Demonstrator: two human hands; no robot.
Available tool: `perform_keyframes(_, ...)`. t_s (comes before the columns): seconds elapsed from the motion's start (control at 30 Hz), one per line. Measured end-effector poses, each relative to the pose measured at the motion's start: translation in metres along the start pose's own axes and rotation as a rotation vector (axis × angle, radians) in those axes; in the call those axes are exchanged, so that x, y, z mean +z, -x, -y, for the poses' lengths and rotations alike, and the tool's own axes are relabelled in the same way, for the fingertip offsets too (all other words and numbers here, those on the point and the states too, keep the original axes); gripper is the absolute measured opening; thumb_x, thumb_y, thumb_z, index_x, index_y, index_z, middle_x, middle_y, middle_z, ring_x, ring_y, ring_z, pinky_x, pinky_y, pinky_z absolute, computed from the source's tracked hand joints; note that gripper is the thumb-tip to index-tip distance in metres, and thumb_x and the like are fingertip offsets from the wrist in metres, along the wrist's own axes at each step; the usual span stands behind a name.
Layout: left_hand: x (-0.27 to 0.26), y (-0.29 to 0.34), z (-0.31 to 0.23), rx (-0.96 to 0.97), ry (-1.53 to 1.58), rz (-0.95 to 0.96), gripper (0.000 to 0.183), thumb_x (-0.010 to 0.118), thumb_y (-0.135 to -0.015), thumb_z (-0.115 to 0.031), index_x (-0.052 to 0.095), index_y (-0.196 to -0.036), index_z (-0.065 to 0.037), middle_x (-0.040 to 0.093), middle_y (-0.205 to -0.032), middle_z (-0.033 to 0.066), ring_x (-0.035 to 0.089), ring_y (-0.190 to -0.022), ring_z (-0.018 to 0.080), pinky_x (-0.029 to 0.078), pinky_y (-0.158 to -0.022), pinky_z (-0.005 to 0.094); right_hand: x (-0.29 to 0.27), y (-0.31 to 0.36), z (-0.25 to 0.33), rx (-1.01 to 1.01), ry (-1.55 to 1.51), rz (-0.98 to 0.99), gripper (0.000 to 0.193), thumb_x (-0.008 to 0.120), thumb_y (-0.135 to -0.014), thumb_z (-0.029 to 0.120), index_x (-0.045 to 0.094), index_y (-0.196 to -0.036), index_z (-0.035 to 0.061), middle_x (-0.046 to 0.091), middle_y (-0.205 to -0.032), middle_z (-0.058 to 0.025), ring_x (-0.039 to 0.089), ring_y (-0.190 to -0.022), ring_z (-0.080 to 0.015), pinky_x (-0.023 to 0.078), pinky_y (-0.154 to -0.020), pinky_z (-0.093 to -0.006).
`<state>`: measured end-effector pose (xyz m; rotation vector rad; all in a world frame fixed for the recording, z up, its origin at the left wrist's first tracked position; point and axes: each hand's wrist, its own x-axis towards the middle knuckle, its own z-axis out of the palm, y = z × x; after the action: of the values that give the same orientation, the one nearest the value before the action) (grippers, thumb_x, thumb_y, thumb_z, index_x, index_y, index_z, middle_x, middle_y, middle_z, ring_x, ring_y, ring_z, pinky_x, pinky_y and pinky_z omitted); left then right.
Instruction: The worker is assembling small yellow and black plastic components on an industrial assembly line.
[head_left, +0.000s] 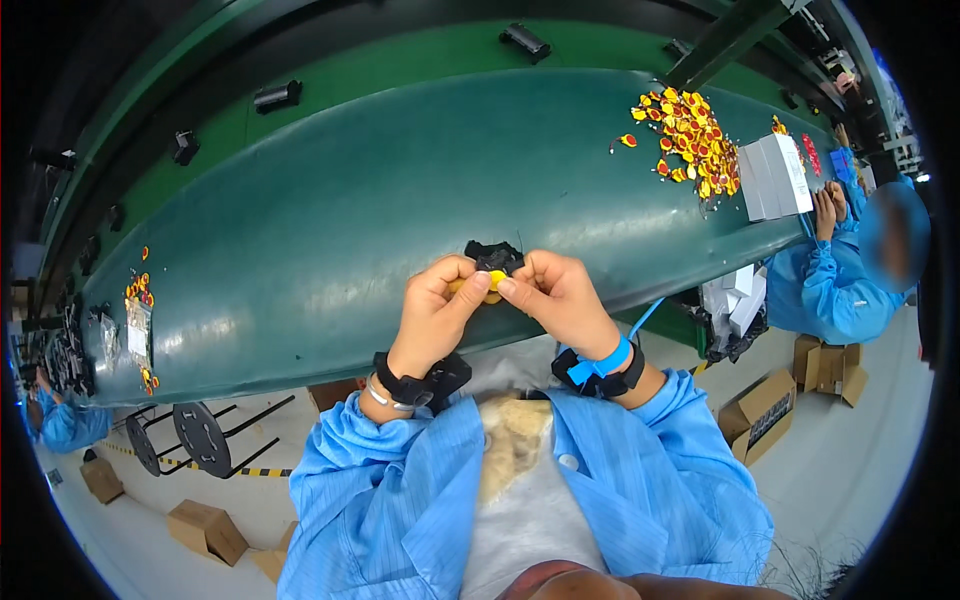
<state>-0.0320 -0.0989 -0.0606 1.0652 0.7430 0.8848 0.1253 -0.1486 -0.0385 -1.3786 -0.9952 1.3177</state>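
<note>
While the sleeves of a finely striped blue jacket [380, 500] reach forward from the lower edge, black wrist straps [405, 388] with boxy modules [450, 378] encircle both wrists. A smooth silver-coloured bangle [378, 396] sits beside the strap on the left wrist; a flat, glossy blue band [603, 362] lies against the strap on the right. The left hand [437, 300] is closed, its thumb and fingers pinching a small, smooth yellow piece [496, 279] from the left. The right hand [562, 298] is likewise closed, gripping the same piece from the right. The yellow piece is located above the worktable [400, 200], toward its near edge. A crumpled, matt black piece [493, 254] shows immediately beyond it, between the hands; whether the two are joined cannot be determined. The tabletop is dark green, smooth and slightly reflective. On its left part, a transparent plastic bag [143, 310] lies among small red-and-yellow parts [140, 291]. Farther away at the right, a loose heap of rounded red-and-yellow parts [700, 140] adjoins white, flat-sided cartons [775, 178]. Black, block-shaped units [525, 42] are spaced along the green strip [400, 65] beyond the far edge.
</note>
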Motion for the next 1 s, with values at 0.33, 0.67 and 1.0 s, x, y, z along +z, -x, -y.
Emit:
perform_keyframes(0.33, 0.005, -0.006, 0.0, 0.193, -0.286, 0.061, 0.024, 0.054, -0.092, -0.014, 0.059, -0.075, 0.002, 0.056, -0.071, 0.0041, 0.05, -0.065, 0.0118, 0.041, -0.059, 0.0255, -0.013, -0.011, -0.011, 0.0, 0.02, -0.046, 0.035, 0.076, -0.076, 0.014, 0.047, -0.059, 0.0064, 0.047, -0.056, 0.0056, 0.038, -0.054, -0.0017, 0.03, -0.045, -0.0215)
perform_keyframes(0.67, 0.007, -0.003, -0.002, 0.119, -0.166, 0.094, 0.018, 0.055, -0.092, -0.012, 0.059, -0.082, 0.004, 0.056, -0.081, 0.0051, 0.059, -0.072, 0.0122, 0.046, -0.066, 0.0232, -0.022, -0.014, -0.009, 0.104, -0.1, 0.047, 0.025, 0.072, -0.081, 0.015, 0.053, -0.066, 0.0062, 0.05, -0.057, 0.0053, 0.042, -0.052, -0.0012, 0.03, -0.045, -0.0192)
perform_keyframes(1.0, 0.005, -0.002, -0.013, 0.069, -0.12, 0.038, 0.016, 0.057, -0.09, -0.008, 0.061, -0.099, 0.004, 0.056, -0.107, 0.0081, 0.058, -0.09, 0.0134, 0.051, -0.072, 0.0241, -0.035, -0.004, -0.008, -0.008, -0.24, 0.144, 0.01, 0.059, -0.089, 0.012, 0.06, -0.084, 0.003, 0.06, -0.072, -0.0012, 0.055, -0.064, -0.0066, 0.047, -0.062, -0.0208)
